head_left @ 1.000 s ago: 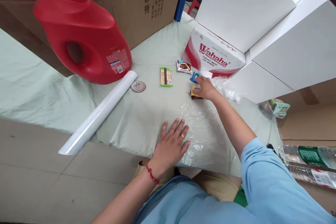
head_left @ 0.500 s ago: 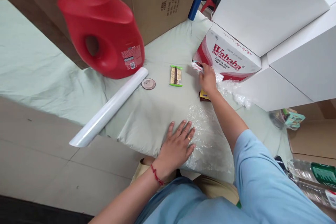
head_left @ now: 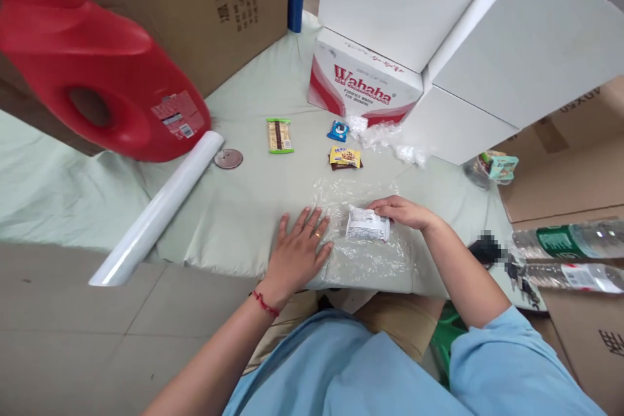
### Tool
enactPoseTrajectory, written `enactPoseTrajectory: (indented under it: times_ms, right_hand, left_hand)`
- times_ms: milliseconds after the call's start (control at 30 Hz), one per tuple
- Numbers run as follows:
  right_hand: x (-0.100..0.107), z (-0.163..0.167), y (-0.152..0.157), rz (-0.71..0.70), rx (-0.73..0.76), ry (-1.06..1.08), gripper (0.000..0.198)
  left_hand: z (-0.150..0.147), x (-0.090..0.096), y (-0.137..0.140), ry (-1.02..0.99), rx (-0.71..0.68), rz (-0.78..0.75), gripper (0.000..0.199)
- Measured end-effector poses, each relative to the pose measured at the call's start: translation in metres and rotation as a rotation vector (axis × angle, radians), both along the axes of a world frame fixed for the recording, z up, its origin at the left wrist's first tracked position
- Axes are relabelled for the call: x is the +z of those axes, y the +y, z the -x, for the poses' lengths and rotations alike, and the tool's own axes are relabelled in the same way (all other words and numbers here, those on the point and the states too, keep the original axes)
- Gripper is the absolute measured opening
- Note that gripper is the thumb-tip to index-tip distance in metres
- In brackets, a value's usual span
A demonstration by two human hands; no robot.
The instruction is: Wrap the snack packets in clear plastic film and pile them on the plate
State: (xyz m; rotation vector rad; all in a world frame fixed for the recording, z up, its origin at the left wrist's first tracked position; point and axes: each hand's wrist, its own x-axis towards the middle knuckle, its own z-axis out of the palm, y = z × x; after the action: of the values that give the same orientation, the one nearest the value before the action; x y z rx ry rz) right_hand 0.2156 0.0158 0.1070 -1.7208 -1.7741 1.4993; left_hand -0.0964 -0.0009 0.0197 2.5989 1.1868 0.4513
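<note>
One red jug (head_left: pixel 146 78) stands at far left; a white roll (head_left: pixel 156 208) slants from beside its base past the edge of the table (head_left: pixel 244 201). A round disc (head_left: pixel 229 158) lies just beside the roll's far end. Next, a green-ended bar (head_left: pixel 280 136) lies flat. The left hand (head_left: pixel 295 253) is spread palm down, gripping nothing; it meets the left margin of the clear film (head_left: pixel 361 266), presumably to hold it flat. Beyond the film lie a blue packet (head_left: pixel 338 131) and a yellow packet (head_left: pixel 345 156), probably placed for easy reach. The white packet (head_left: pixel 368 227) is over the middle of the film; contact with the film cannot be confirmed. Orientation: long axis left to right, roughly parallel to the near table edge; one short end towards the left hand; printed face visible. The right hand (head_left: pixel 402 211) pinches its far right corner, an edge hold that leaves most of the wrapper uncovered.
</note>
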Motion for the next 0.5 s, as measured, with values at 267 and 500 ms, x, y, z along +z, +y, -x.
enactPoseTrajectory:
  times_ms: [267, 500]
  right_hand:
    - [-0.012, 0.034, -0.029, -0.492, 0.04, -0.488, 0.056]
    - [-0.025, 0.04, -0.046, -0.451, 0.109, -0.503, 0.059]
  left_hand:
    - [0.0, -0.005, 0.0, 0.017, -0.01, -0.047, 0.056]
    - [0.0, -0.007, 0.002, 0.048, -0.006, -0.051, 0.057]
